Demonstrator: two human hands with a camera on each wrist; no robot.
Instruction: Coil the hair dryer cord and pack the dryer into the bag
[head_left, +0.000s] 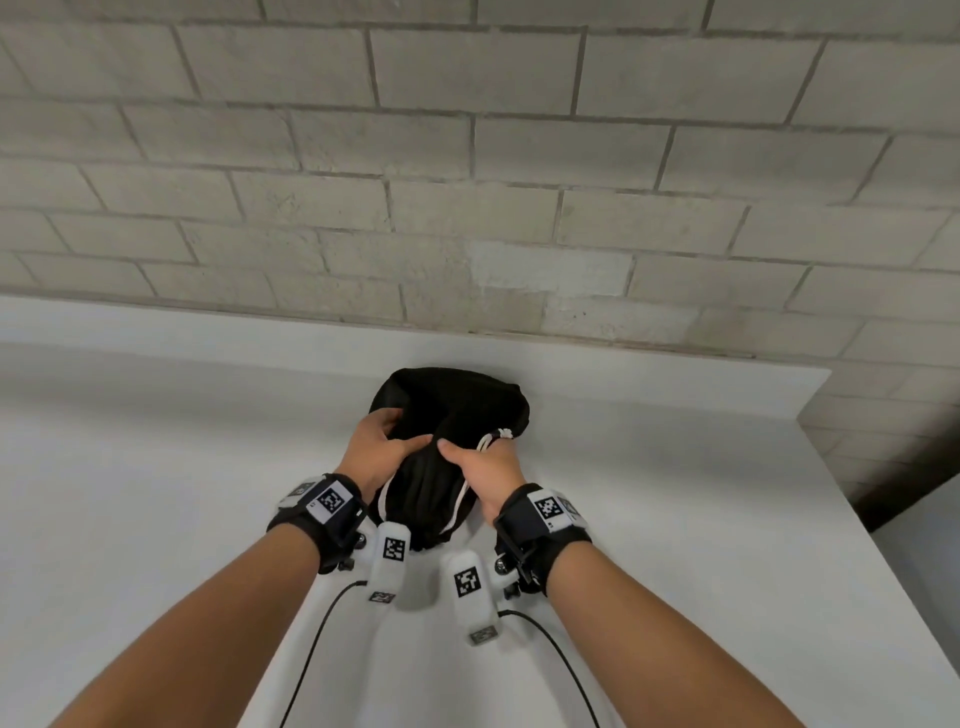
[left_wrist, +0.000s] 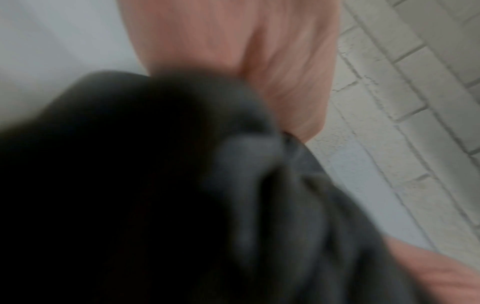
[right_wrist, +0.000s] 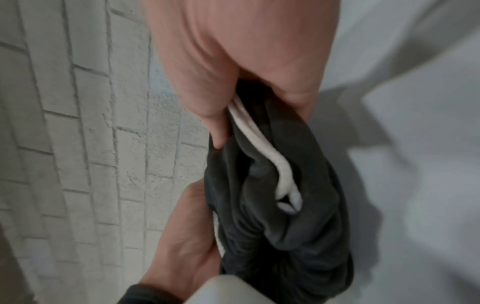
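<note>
Nearest me, my two forearms reach forward over the white worktop (head_left: 156, 467), each wrist strapped with a black band carrying a printed marker. My left hand (head_left: 375, 451) has its grip closed on the gathered black fabric of the bag (head_left: 452, 410), thumb across the top of the folds. My right hand (head_left: 485, 475) has its grip closed on the same bunched neck from the other side, with the white drawstring (right_wrist: 262, 139) pinched under its fingers. The bag lies on the worktop with its long axis running away from me, mouth end towards me and rounded closed end pointing at the pale brick wall (head_left: 467, 156) beyond. I cannot see the dryer.
</note>
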